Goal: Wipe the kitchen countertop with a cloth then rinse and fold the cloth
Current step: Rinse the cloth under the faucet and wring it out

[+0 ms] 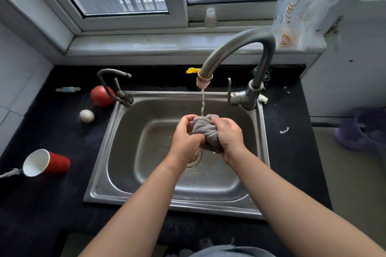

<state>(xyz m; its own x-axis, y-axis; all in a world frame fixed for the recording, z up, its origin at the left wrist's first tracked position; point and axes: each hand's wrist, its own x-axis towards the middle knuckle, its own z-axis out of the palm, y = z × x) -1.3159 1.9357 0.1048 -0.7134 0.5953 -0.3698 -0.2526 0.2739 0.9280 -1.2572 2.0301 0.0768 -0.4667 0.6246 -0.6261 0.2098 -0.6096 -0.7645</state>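
**Q:** Foreground: what am I holding?

**A:** Both my forearms reach over the near rim of the sink. My left grip and right grip each curl round the cloth. The cloth is a wet grey bunch pressed between them above the basin, over the drain.

**Q:** How does the cloth lie to each grip?

**A:** It lies directly between them, with the left grip on its left flank and the right grip on its right, neither nearer. Its long axis runs away from me. The far end pokes up past the fingers and the near end hangs below the right palm.

**Q:** Middle ground?

**A:** The water stream falls from the tap onto the far end of the bunch. I judge this to be the rinse step. Wringing would call for the grips to twist in opposite senses about that axis, and the fold would need the bunch opened out first.

**Q:** Background?

**A:** On the dark surface left of the sink are a red cup on its side, an egg and a red fruit beside a smaller tap. A small bottle stands on the window sill.
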